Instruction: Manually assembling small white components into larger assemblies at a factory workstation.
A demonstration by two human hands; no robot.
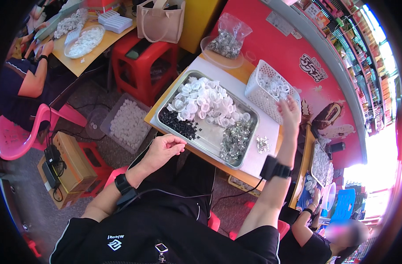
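My left hand point(164, 152) hovers by the near left edge of a metal tray point(208, 141). Its thumb and fingertips are pressed together; whatever lies between them is too small to make out. My right hand point(290, 113) is raised over the near right side of a white perforated basket point(259, 90), fingers apart, with nothing visible in them. White translucent plastic pieces point(276, 84) fill the basket. In the tray, a heap of white cup-shaped plastic pieces point(205, 100) lies at the back, small black parts point(179, 125) at left, and small shiny metal pieces point(235, 140) at right.
Loose metal pieces point(262, 144) lie on the white board right of the tray. A clear bag of metal parts point(229, 42) stands behind. Left are a red stool point(143, 57) and a bin of white pieces point(128, 119). Other people work at far left and lower right.
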